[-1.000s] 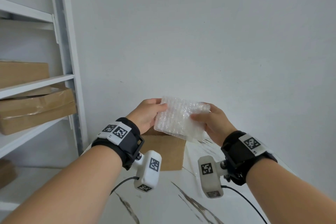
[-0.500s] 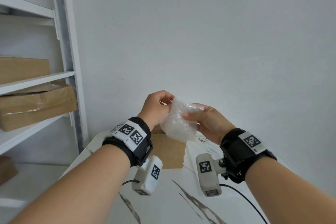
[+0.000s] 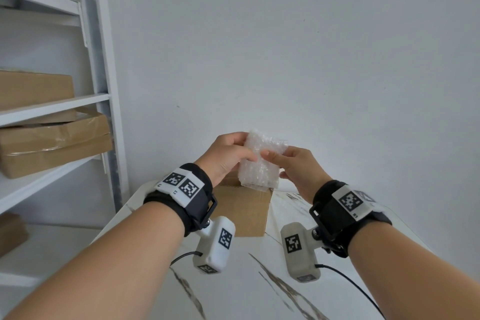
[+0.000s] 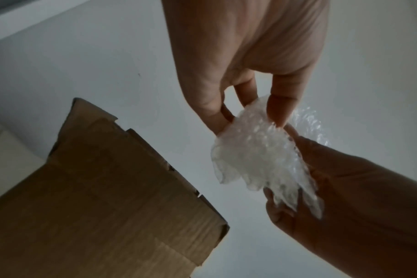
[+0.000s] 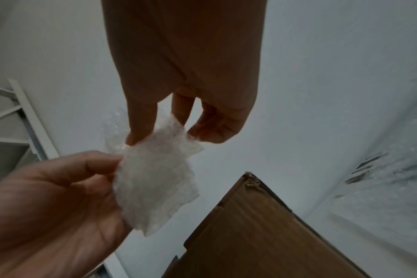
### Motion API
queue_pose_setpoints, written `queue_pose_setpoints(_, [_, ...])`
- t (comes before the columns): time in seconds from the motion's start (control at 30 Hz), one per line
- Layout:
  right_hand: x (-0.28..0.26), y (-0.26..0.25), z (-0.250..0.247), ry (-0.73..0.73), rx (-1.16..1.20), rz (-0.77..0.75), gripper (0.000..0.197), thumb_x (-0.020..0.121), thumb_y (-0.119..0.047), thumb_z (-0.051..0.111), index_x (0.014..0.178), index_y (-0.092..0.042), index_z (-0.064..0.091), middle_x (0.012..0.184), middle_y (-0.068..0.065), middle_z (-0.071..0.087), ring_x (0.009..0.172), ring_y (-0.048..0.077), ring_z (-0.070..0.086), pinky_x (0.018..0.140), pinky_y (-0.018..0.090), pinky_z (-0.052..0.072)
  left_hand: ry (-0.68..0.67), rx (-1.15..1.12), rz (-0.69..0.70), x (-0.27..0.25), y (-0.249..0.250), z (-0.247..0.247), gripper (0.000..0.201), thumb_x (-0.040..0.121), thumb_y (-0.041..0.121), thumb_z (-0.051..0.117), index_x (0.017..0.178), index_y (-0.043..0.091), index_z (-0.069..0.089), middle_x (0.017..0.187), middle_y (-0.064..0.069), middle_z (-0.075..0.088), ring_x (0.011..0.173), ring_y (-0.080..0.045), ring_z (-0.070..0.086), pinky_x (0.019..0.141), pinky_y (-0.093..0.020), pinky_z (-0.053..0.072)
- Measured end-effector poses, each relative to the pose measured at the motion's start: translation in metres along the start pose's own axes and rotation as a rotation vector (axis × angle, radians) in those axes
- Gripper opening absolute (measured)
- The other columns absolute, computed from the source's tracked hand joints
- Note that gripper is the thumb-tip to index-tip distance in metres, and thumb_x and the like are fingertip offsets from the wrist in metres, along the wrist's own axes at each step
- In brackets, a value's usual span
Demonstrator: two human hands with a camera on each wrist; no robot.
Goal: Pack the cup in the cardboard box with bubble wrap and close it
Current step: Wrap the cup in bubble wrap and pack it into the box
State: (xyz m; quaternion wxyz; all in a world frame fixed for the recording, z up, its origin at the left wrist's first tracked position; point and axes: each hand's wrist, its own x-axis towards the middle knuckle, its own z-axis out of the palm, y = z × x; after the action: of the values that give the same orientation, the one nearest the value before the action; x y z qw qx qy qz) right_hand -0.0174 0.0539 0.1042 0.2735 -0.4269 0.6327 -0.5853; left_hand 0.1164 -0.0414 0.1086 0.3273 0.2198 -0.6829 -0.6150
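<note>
A folded pad of clear bubble wrap (image 3: 262,161) hangs in the air above the brown cardboard box (image 3: 244,212), which stands on the white marbled table (image 3: 246,288). My left hand (image 3: 228,156) pinches the wrap's left edge between thumb and fingers, and my right hand (image 3: 293,166) pinches its right edge. The left wrist view shows the bubble wrap (image 4: 257,156) held by my left hand (image 4: 250,116) above the box (image 4: 102,203). The right wrist view shows the bubble wrap (image 5: 155,180), my right hand (image 5: 169,127) and the box (image 5: 262,237). No cup shows in any view.
A white metal shelf unit (image 3: 101,101) stands at the left with several taped cardboard boxes (image 3: 54,143) on its shelves. A plain white wall (image 3: 311,60) rises right behind the table. Camera cables (image 3: 348,283) trail from my wrists over the table.
The bubble wrap went from a wide flat sheet to a narrower folded pad. My hands came closer together and rose slightly above the box.
</note>
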Motion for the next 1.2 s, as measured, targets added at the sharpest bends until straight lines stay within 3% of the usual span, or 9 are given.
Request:
queue_pose_setpoints(0.13, [0.003, -0.002, -0.002, 0.134, 0.014, -0.025, 0.022, 0.079, -0.02, 0.075, 0.097, -0.009, 0.069, 0.108, 0.009, 0.071, 0.099, 0.026, 0.064, 0.076, 0.028, 0.052, 0.046, 0.193, -0.01, 0.011, -0.009, -0.008, 0.052, 0.078, -0.005, 0.056, 0.123, 0.019, 0.061, 0.118, -0.007, 0.056, 0.113, -0.022, 0.054, 0.089, -0.032, 0.049])
queue_pose_setpoints(0.23, [0.008, -0.005, -0.007, 0.271, -0.022, -0.041, 0.038, 0.081, -0.026, 0.074, 0.098, 0.007, 0.065, 0.112, 0.022, 0.067, 0.098, 0.035, 0.065, 0.087, 0.047, 0.053, 0.223, 0.722, 0.026, 0.02, -0.026, -0.02, 0.03, 0.081, 0.01, 0.059, 0.106, 0.025, 0.067, 0.13, -0.001, 0.052, 0.122, -0.019, 0.046, 0.094, -0.032, 0.042])
queue_pose_setpoints(0.3, [0.011, -0.007, -0.01, 0.315, -0.072, -0.061, 0.049, 0.084, -0.03, 0.07, 0.104, 0.013, 0.059, 0.11, 0.026, 0.065, 0.095, 0.038, 0.064, 0.09, 0.056, 0.051, 0.239, 1.009, -0.034, 0.024, -0.038, -0.025, 0.025, 0.08, 0.031, 0.064, 0.104, 0.031, 0.066, 0.138, -0.002, 0.049, 0.131, -0.023, 0.04, 0.107, -0.045, 0.035])
queue_pose_setpoints(0.43, [0.016, -0.006, -0.007, 0.332, -0.173, -0.081, 0.031, 0.09, -0.032, 0.061, 0.082, -0.004, 0.051, 0.089, 0.008, 0.057, 0.089, 0.029, 0.06, 0.076, 0.05, 0.058, -0.048, 1.296, -0.253, 0.023, -0.055, -0.022, 0.08, 0.061, 0.072, 0.067, 0.133, 0.042, 0.048, 0.16, 0.0, 0.013, 0.148, -0.029, 0.005, 0.115, -0.057, 0.009])
queue_pose_setpoints(0.57, [0.019, 0.003, 0.006, 0.296, -0.338, -0.083, 0.029, 0.087, -0.033, 0.063, 0.08, -0.007, 0.051, 0.086, 0.01, 0.056, 0.08, 0.024, 0.055, 0.077, 0.048, 0.056, -0.095, 1.459, -0.213, 0.014, -0.057, -0.019, 0.093, 0.051, 0.085, 0.06, 0.132, 0.041, 0.046, 0.14, 0.001, 0.036, 0.13, -0.025, 0.03, 0.101, -0.043, 0.034])
queue_pose_setpoints(0.7, [0.013, 0.017, 0.025, 0.108, -0.661, -0.088, 0.026, 0.077, -0.025, 0.064, 0.066, -0.013, 0.043, 0.066, 0.002, 0.046, 0.06, 0.018, 0.044, 0.054, 0.03, 0.041, -0.085, 1.552, -0.079, 0.003, -0.052, -0.018, 0.093, 0.047, 0.08, 0.067, 0.126, 0.036, 0.044, 0.115, -0.001, 0.043, 0.11, -0.024, 0.038, 0.087, -0.037, 0.039])
queue_pose_setpoints(0.97, [-0.001, 0.03, 0.026, 0.136, -1.19, -0.112, 0.026, 0.076, -0.028, 0.055, 0.061, -0.018, 0.035, 0.062, -0.002, 0.042, 0.069, 0.025, 0.048, 0.05, 0.025, 0.03, 0.07, 1.556, 0.178, -0.015, -0.065, -0.022, 0.052, 0.072, 0.052, 0.066, 0.115, 0.031, 0.045, 0.11, -0.001, 0.046, 0.1, -0.022, 0.042, 0.073, -0.031, 0.035])
queue_pose_setpoints(1.13, [-0.001, 0.036, 0.032, 0.109, -1.377, -0.102, 0.005, 0.083, -0.016, 0.05, 0.087, -0.014, 0.047, 0.082, 0.003, 0.053, 0.075, 0.025, 0.051, 0.064, 0.029, 0.038, 0.153, 1.523, 0.24, -0.024, -0.069, -0.015, 0.034, 0.086, 0.014, 0.056, 0.116, 0.026, 0.045, 0.107, -0.003, 0.047, 0.097, -0.023, 0.044, 0.063, -0.029, 0.036])
queue_pose_setpoints(1.2, [0.001, 0.039, 0.036, 0.089, -1.482, -0.146, 0.014, 0.086, -0.015, 0.051, 0.1, -0.013, 0.055, 0.094, 0.005, 0.062, 0.084, 0.026, 0.06, 0.065, 0.029, 0.04, 0.172, 1.486, 0.244, -0.025, -0.071, -0.013, 0.034, 0.087, 0.009, 0.055, 0.116, 0.024, 0.046, 0.106, -0.003, 0.047, 0.097, -0.022, 0.044, 0.061, -0.029, 0.037])
